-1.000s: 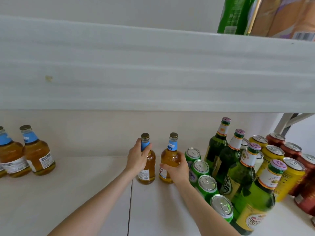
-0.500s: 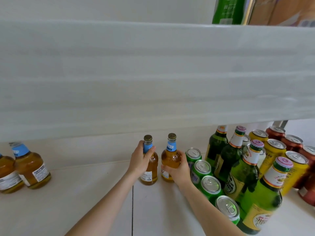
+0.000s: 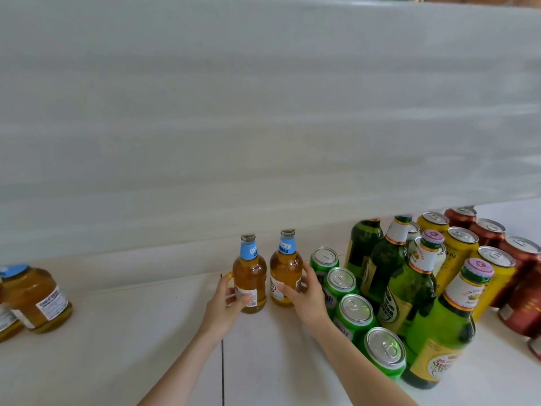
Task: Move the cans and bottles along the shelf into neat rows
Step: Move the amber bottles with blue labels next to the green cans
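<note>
Glass, likely heavy and slick: left bottle (image 3: pixel 249 276) is clasped at the label by left hand (image 3: pixel 224 304), right bottle (image 3: pixel 286 272) by right hand (image 3: pixel 307 298).

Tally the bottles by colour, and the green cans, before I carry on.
Amber bottles: 4, one cut off at the left edge
Green bottles: 4
Green cans: 4
Total: 12

The white shelf (image 3: pixel 131 347) carries upright bottles (image 3: pixel 249 276) and cans (image 3: pixel 355 310).
</note>
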Tool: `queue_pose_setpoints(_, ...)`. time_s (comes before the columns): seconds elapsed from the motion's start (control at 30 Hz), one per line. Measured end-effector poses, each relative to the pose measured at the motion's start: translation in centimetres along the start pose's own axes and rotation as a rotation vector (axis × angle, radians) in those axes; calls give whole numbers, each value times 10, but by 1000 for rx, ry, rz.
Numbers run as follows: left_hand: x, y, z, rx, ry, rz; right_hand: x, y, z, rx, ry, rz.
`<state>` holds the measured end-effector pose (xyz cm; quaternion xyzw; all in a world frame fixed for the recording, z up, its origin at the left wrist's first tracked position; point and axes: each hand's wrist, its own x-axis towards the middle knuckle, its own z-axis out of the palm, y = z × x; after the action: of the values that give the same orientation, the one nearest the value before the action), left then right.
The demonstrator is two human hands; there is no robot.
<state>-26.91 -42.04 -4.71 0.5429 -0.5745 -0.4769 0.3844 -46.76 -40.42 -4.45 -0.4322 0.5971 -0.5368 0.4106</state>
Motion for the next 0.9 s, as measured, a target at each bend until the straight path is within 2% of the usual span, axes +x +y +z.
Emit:
queue_pose_setpoints(0.57,10,1,7,81,37,-5,6,-2,4,-50,6,-3)
queue_pose_setpoints(0.73,12,5,-2,273,25,40,7,-7,3,-88,20,14)
queue_pose_setpoints(0.9,6,11,-17,574,56,223,1,-14,3,-149,65,22)
